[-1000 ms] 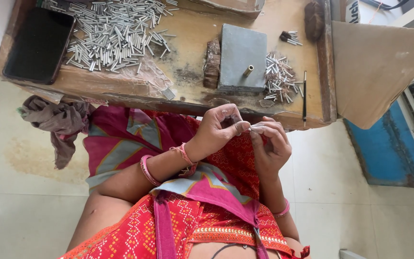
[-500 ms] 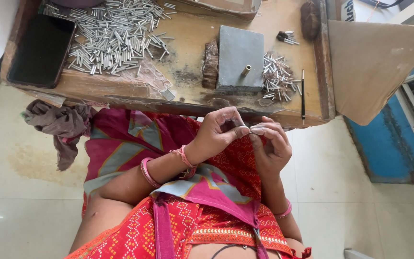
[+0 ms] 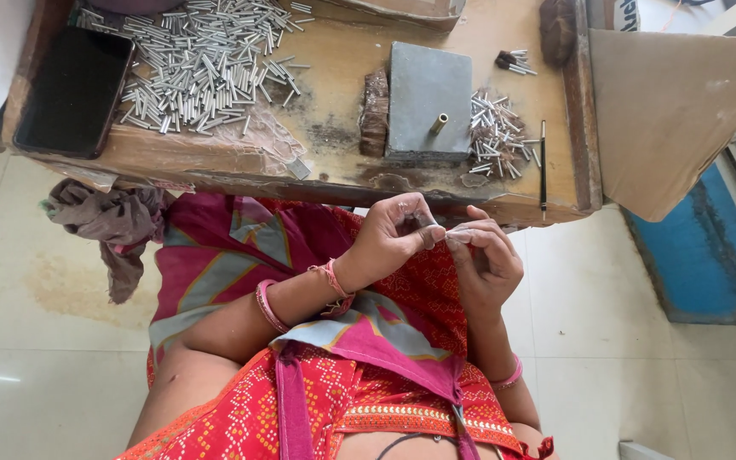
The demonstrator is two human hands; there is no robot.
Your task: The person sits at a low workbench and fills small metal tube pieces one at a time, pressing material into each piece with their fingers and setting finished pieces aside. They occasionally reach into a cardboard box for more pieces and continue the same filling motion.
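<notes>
From the head camera, the left hand (image 3: 398, 234) and right hand (image 3: 485, 260) meet fingertip to fingertip over the lap, both pinched shut on a small pale piece (image 3: 453, 236) too tiny to identify, held close for fine work. The heap of metal tubes (image 3: 202, 64) and grey block (image 3: 428, 102) sit within reach on the wooden bench (image 3: 334, 102).

2 hands (image 3: 445, 247), 2 tube piles (image 3: 206, 68), 1 phone (image 3: 74, 89), 1 block (image 3: 428, 102).
</notes>
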